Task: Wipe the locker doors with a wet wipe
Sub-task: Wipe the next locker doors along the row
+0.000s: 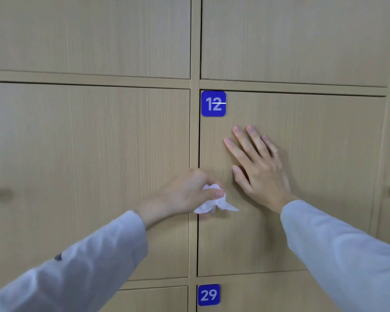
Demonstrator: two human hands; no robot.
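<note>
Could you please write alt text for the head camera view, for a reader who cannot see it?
A person's left hand grips a crumpled white wet wipe against the left edge of wooden locker door 12, while the right hand rests flat on that door. A blue number plate 12 marks its top left corner; plate 29 sits below.

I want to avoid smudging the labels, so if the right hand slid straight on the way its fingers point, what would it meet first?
Probably the blue 12 label. The right hand lies flat on the door, fingers pointing up and left; only bare door lies between.
</note>
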